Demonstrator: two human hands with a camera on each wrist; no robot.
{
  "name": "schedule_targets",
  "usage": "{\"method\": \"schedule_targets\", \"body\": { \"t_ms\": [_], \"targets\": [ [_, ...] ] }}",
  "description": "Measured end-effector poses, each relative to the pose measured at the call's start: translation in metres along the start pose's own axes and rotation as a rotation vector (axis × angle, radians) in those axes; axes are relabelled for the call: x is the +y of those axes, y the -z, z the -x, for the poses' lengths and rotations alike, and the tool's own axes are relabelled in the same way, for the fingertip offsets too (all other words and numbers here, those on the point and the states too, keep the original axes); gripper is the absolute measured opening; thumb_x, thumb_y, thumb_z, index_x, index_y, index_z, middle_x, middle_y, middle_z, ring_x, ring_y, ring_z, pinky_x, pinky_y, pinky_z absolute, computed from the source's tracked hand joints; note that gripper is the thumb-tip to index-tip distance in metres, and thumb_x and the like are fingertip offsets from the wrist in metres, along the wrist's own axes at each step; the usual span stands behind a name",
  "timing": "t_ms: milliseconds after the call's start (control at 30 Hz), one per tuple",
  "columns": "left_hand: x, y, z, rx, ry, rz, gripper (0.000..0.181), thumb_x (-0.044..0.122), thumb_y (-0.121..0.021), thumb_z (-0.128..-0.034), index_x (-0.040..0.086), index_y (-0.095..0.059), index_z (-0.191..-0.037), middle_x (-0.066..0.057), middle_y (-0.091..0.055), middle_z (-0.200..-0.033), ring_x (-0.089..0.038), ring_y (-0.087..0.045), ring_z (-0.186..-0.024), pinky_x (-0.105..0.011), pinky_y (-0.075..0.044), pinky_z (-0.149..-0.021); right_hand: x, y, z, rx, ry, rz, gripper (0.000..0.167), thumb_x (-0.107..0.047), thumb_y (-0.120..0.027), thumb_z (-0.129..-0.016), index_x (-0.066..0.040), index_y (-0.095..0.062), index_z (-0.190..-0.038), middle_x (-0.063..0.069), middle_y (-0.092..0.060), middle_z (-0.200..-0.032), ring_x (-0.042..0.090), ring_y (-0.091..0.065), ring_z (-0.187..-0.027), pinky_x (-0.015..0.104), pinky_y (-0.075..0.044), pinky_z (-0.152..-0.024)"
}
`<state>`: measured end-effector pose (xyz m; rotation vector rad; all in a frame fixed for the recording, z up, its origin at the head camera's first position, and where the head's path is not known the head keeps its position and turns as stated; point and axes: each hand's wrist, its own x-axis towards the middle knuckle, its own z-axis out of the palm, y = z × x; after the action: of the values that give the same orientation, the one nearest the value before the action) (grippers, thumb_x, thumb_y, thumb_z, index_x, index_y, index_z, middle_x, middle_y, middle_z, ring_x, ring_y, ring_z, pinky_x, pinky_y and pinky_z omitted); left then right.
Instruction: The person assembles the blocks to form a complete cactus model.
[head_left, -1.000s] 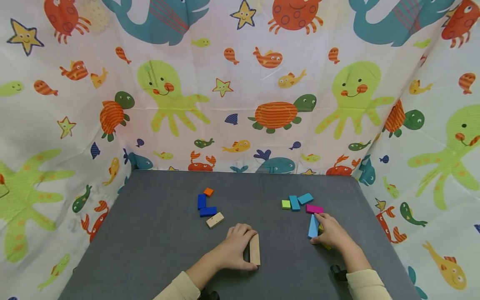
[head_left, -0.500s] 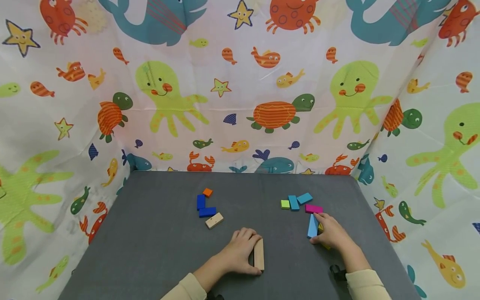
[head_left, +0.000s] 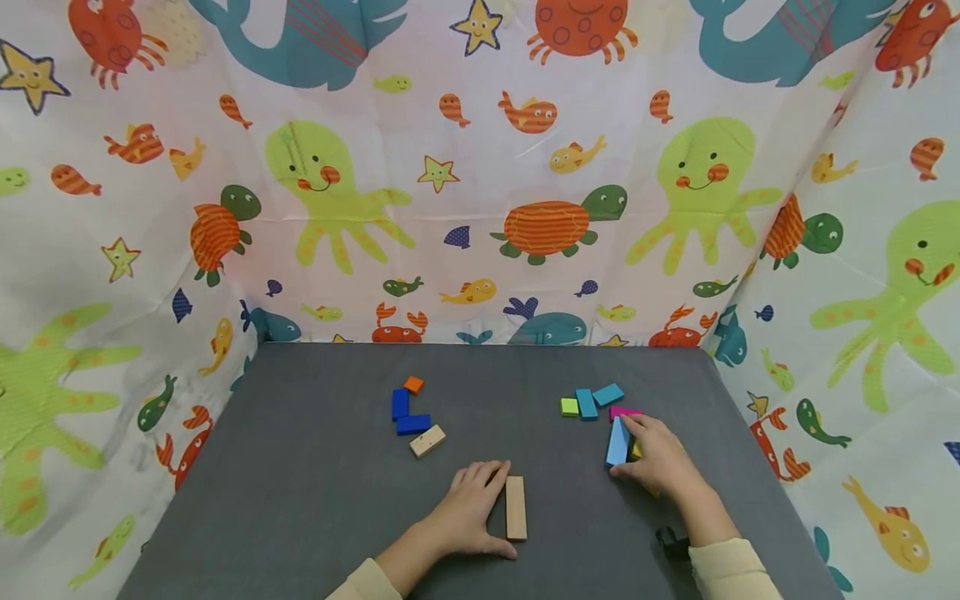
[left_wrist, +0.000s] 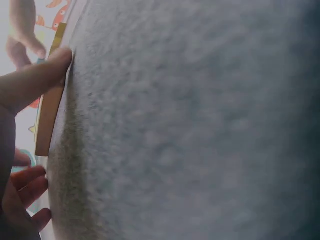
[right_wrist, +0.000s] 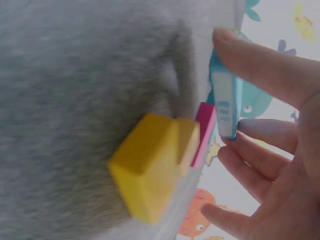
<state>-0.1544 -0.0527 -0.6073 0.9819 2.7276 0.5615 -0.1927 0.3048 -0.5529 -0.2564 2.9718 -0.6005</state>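
My right hand (head_left: 660, 454) pinches a light blue block (head_left: 618, 442) between thumb and fingertips. In the right wrist view this light blue block (right_wrist: 225, 105) looks raised off the table. Yellow blocks (right_wrist: 150, 170) sit beneath that hand, mostly covered in the head view, and a magenta block (head_left: 622, 411) lies just beyond its fingertips. Left of centre, my left hand (head_left: 467, 510) is spread beside a long plain wooden block (head_left: 516, 508) that lies flat. Its fingers are extended and a small gap shows between palm and wood. The left wrist view shows the thumb close to the wooden block (left_wrist: 49, 117).
At the back right are a lime green block (head_left: 569, 407) and teal blocks (head_left: 587, 404). The back left group has an orange block (head_left: 413, 385), dark blue blocks (head_left: 413, 425) and a short wooden block (head_left: 427, 442). A printed curtain (head_left: 450, 317) borders the grey table (head_left: 315, 500).
The light blue block has shifted slightly left and away from me in my right hand. The long wooden block moved right with my left hand, whose fingers then loosened from it.
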Motion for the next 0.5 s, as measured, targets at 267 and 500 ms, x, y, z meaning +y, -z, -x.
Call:
{"method": "schedule_targets", "body": {
  "t_ms": [267,500],
  "targets": [
    [0.001,-0.003,0.004,0.031,0.052,0.025,0.116,0.077,-0.074,-0.0702,0.012,-0.034,-0.158,-0.002,-0.036,-0.157,-0.024,-0.035,-0.142,-0.055,-0.033,-0.113,-0.023,0.005,-0.006,0.04,0.081,-0.058,0.097,-0.035,-0.091,-0.073,0.005,-0.044,-0.149,0.027,-0.045,-0.148,0.045,-0.041,-0.135,0.064,-0.041,-0.105],
    [0.001,-0.005,0.008,0.021,0.07,0.003,0.112,0.078,-0.071,-0.0723,0.013,-0.037,-0.157,0.0,-0.034,-0.159,-0.022,-0.033,-0.145,-0.053,-0.033,-0.114,-0.042,-0.004,-0.016,0.018,0.096,-0.072,0.097,-0.036,-0.091,-0.073,0.003,-0.046,-0.149,0.026,-0.044,-0.15,0.044,-0.039,-0.138,0.064,-0.041,-0.105]
  ]
}}
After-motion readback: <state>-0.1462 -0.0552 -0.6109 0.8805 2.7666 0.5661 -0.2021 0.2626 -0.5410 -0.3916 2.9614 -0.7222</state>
